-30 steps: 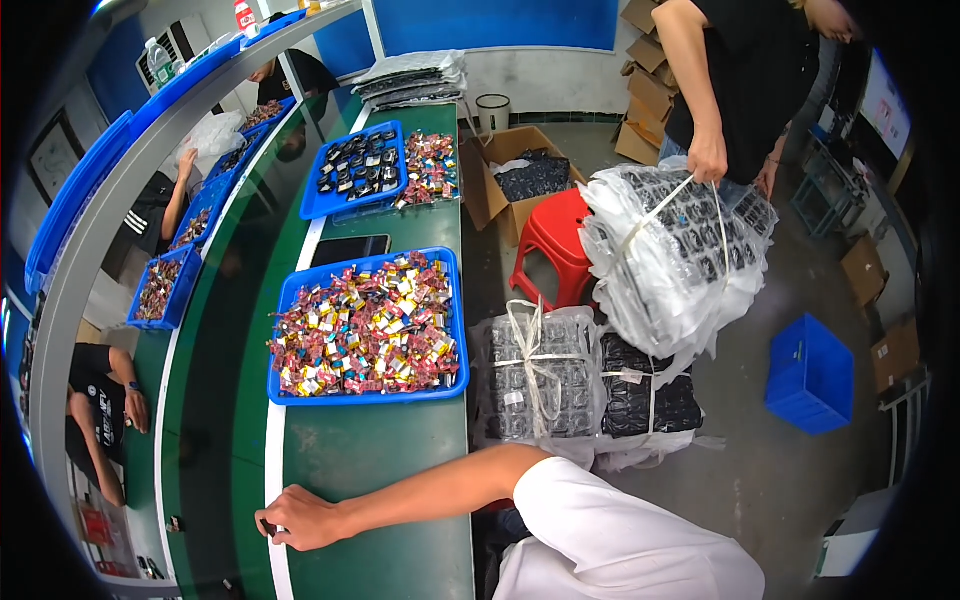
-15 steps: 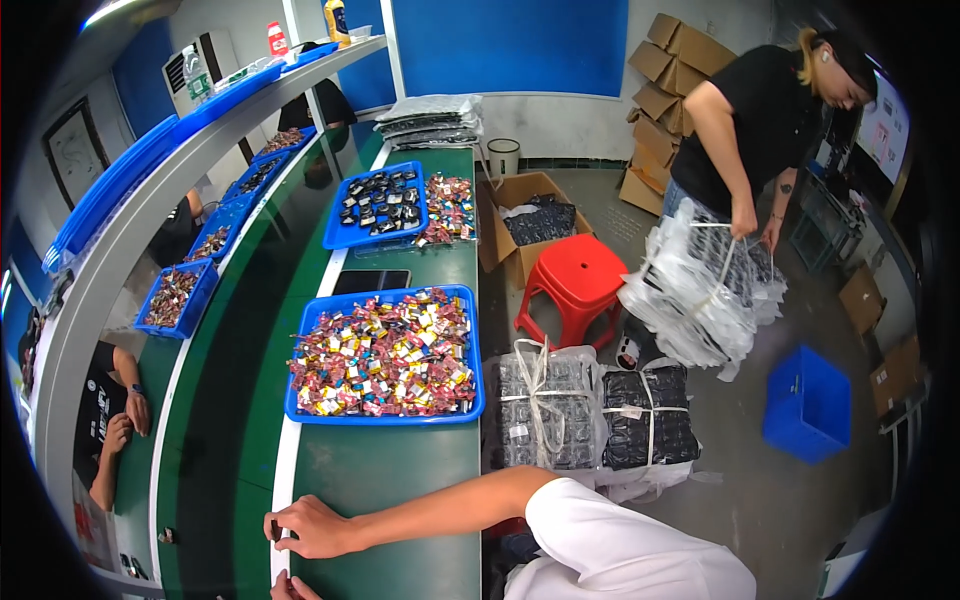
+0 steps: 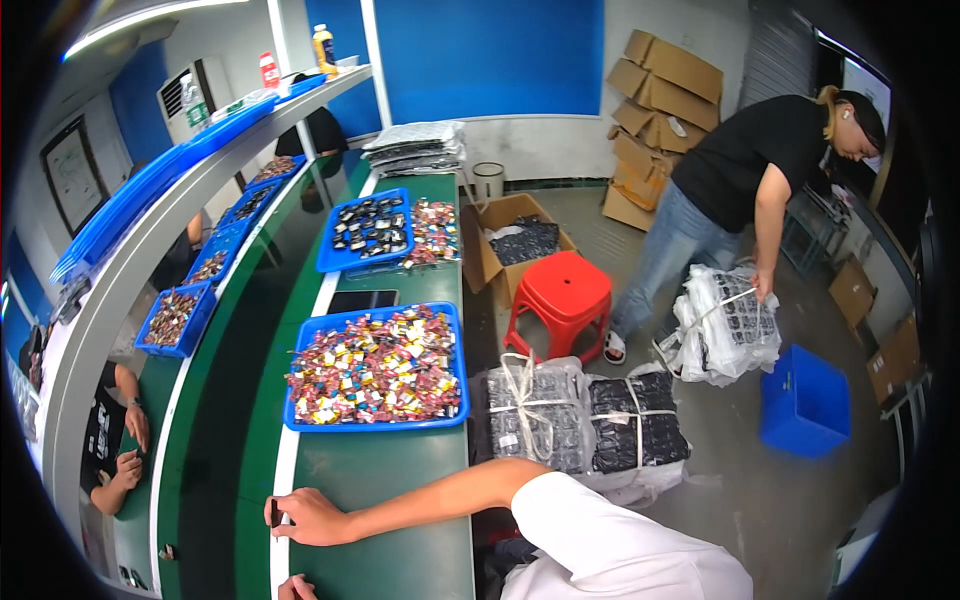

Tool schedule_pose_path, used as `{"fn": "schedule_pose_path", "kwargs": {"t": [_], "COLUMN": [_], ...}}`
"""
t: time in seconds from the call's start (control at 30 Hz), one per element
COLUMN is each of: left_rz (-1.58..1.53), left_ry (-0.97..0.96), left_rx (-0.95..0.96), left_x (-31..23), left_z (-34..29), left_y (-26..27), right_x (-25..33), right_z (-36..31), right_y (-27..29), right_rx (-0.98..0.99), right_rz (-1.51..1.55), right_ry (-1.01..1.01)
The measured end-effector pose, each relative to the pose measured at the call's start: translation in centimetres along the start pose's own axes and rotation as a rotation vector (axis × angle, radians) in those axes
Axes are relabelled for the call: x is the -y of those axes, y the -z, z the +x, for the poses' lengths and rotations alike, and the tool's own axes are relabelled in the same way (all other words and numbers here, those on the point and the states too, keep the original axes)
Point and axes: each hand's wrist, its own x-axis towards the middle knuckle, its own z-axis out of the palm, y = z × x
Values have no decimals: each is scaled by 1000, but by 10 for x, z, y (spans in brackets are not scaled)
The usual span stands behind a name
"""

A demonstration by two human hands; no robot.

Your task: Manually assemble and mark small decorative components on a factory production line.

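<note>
My right hand [image 3: 312, 517] is over the near end of the green workbench [image 3: 400, 465], by its white edge strip. Its thumb and fingers pinch a small black flat piece [image 3: 275, 513], too small to name more exactly. Of my left hand [image 3: 297, 589], only a little shows at the bottom edge, just below the right; its fingers are mostly cut off. Beyond my right forearm stands a blue tray [image 3: 378, 427] heaped with small red, yellow and white wired parts [image 3: 375, 365].
A phone [image 3: 363, 300] and a tray of black parts [image 3: 368, 225] lie farther along. Strapped bundles [image 3: 540, 415], a red stool [image 3: 562, 290] and a blue bin [image 3: 805, 400] stand right. A co-worker [image 3: 745, 160] bends over another bundle [image 3: 728, 325]. Another person's hands [image 3: 130, 465] are across the belt.
The co-worker has lowered the strapped bundle toward the floor and bent further over. The view has shifted slightly. My right hand stays by the edge strip, the black piece now showing more plainly.
</note>
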Motion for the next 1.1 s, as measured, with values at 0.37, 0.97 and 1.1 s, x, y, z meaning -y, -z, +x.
{"fn": "schedule_pose_path", "kwargs": {"t": [0.37,0.97,1.1], "left_rz": [207,260,261], "left_ry": [-136,-441,-440], "left_rx": [98,197,240], "left_x": [9,-21,-47], "left_z": [4,7,8], "left_y": [-4,-50,-51], "right_x": [-4,-12,-18], "right_z": [7,14,9], "right_y": [-8,-34,-18], "right_rx": [-84,46,21], "right_rz": [43,31,-83], "right_ry": [6,80,147]}}
